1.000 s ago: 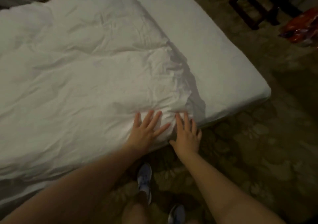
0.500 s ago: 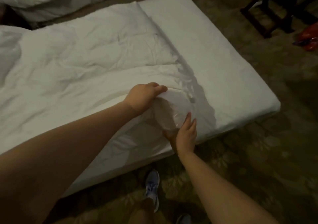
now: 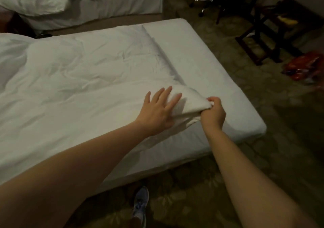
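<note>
The duvet corner (image 3: pixel 191 99) has passed to the gripping right hand (image 3: pixel 213 113); left hand (image 3: pixel 157 110) lies flat.

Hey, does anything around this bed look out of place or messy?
Yes. A crumpled red bag lies loose on the carpet, right of the mattress. The duvet is wrinkled and leaves a strip of that mattress bare; the right hand pinches its corner up while the left hand lies flat on it.
</note>
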`<state>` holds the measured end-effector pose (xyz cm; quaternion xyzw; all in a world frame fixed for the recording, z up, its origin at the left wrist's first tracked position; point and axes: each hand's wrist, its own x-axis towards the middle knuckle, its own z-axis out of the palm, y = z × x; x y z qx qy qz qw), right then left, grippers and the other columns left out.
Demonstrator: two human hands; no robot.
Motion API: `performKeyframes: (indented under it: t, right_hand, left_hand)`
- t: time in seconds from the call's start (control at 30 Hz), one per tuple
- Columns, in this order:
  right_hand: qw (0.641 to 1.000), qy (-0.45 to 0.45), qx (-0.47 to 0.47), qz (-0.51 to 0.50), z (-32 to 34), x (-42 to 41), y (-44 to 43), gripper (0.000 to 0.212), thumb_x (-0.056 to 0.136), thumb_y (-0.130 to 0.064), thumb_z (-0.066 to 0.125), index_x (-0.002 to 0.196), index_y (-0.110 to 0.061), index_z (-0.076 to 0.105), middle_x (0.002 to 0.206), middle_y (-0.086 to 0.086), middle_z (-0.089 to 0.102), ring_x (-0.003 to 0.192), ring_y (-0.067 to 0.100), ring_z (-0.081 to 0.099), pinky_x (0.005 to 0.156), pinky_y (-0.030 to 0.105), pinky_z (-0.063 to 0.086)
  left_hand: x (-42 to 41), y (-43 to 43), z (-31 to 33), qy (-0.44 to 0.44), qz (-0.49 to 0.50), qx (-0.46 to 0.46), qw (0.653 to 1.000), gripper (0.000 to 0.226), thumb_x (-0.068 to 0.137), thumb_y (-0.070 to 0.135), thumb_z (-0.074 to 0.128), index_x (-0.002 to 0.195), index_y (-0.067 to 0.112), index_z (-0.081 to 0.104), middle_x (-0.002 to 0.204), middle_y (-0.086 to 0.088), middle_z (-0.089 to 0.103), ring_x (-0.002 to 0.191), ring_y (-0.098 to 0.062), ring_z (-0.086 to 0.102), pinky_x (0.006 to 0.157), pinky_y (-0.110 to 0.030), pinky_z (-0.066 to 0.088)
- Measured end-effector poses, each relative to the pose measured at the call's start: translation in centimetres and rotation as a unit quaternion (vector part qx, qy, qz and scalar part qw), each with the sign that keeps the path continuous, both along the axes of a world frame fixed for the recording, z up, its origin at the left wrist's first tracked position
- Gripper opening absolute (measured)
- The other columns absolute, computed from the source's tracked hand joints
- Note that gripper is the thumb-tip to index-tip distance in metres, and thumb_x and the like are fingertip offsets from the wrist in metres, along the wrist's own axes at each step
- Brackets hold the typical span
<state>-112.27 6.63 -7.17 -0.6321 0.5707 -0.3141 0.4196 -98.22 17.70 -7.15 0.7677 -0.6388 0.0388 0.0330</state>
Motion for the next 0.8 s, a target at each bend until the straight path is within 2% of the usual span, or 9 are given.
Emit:
performKeyframes:
  t: [0.1,0.17,0.27,0.37,0.5,0.57,0.6,0.67,0.8]
  right_hand:
    - [0.999,0.029,0.012,0.034,-1.2,-1.4,1.5,0.012,0.093,-0.011,0.047,0.101,-0.018,0.052,0.098,0.003,0.057,0.092,0.023,0.055,0.079,0.041,0.052]
    - [0.998,0.051,0.018,0.042,-1.8,-2.5,2.0,0.011,0.095,-0.013,0.047,0.103,-0.020,0.049,0.100,0.002,0.056,0.093,0.021,0.054,0.079,0.040,0.052]
    - [0.992,0.118,-0.003,0.041,-3.4,-3.7,2.7,0.022,0.094,-0.014,0.050,0.115,-0.020,0.048,0.109,0.005,0.059,0.097,0.023,0.056,0.082,0.040,0.051]
    - [0.997,0.032,0.058,-0.042,-5.3,-2.2,5.6,0.044,0.088,-0.010,0.061,0.129,-0.016,0.045,0.125,0.007,0.054,0.112,0.026,0.055,0.093,0.042,0.050]
    - [0.988,-0.038,0.132,-0.070,-8.2,0.6,9.1,0.088,0.071,-0.031,0.083,0.142,-0.008,0.036,0.135,0.009,0.048,0.123,0.025,0.049,0.102,0.038,0.043]
    - [0.980,-0.046,0.172,-0.086,-8.2,0.9,8.1,0.069,0.083,-0.026,0.073,0.140,-0.006,0.039,0.129,0.008,0.055,0.116,0.022,0.054,0.095,0.032,0.043]
    - [0.983,0.000,0.166,-0.083,-7.7,0.9,7.2,0.055,0.091,-0.023,0.064,0.137,-0.002,0.042,0.125,0.014,0.058,0.114,0.027,0.056,0.092,0.034,0.042]
    - [0.993,0.076,0.085,-0.027,-5.8,0.5,5.6,0.039,0.095,-0.017,0.053,0.128,0.003,0.050,0.112,0.022,0.063,0.104,0.035,0.060,0.086,0.041,0.044]
    - [0.991,0.103,-0.027,0.081,-2.3,-1.3,4.2,0.028,0.096,-0.016,0.051,0.123,-0.009,0.048,0.091,0.011,0.059,0.083,0.027,0.056,0.070,0.038,0.045]
  left_hand:
    - [-2.7,-1.3,-0.7,-0.025,-0.028,0.060,0.998,0.095,0.081,0.046,0.064,0.151,0.036,0.001,0.159,-0.011,0.007,0.143,-0.034,0.015,0.108,-0.057,0.021]
    - [-2.9,-2.1,-0.9,0.003,-0.031,0.096,0.995,0.085,0.088,0.039,0.056,0.150,0.038,-0.003,0.154,-0.010,0.015,0.137,-0.033,0.025,0.104,-0.047,0.031]
    - [-2.5,-3.2,-0.1,0.034,-0.052,0.130,0.990,0.061,0.096,0.028,0.044,0.150,0.034,0.016,0.134,-0.009,0.040,0.115,-0.030,0.049,0.089,-0.039,0.043]
    - [-1.8,-4.3,0.8,0.073,-0.046,0.114,0.990,0.056,0.093,0.019,0.047,0.146,0.030,0.032,0.131,-0.009,0.046,0.111,-0.031,0.054,0.087,-0.037,0.040]
    - [-1.0,-4.9,1.7,0.099,-0.048,0.101,0.989,0.055,0.089,0.011,0.049,0.142,0.026,0.040,0.131,-0.007,0.048,0.110,-0.030,0.055,0.086,-0.031,0.038]
    - [-0.5,-4.9,1.8,0.121,-0.057,0.088,0.987,0.055,0.087,0.009,0.050,0.140,0.024,0.044,0.129,-0.009,0.051,0.108,-0.033,0.057,0.086,-0.034,0.039]
    - [-0.2,-4.9,1.7,0.138,-0.057,0.072,0.986,0.055,0.085,0.010,0.050,0.139,0.023,0.045,0.127,-0.011,0.052,0.106,-0.035,0.057,0.085,-0.037,0.041]
    - [1.0,-5.2,1.5,0.151,-0.021,0.033,0.988,0.056,0.083,0.019,0.051,0.139,0.021,0.045,0.126,-0.012,0.052,0.104,-0.034,0.058,0.083,-0.040,0.044]
    - [4.0,-5.9,0.9,0.072,-0.010,-0.004,0.997,0.061,0.082,0.017,0.062,0.139,0.016,0.041,0.127,-0.012,0.050,0.109,-0.035,0.052,0.082,-0.041,0.043]
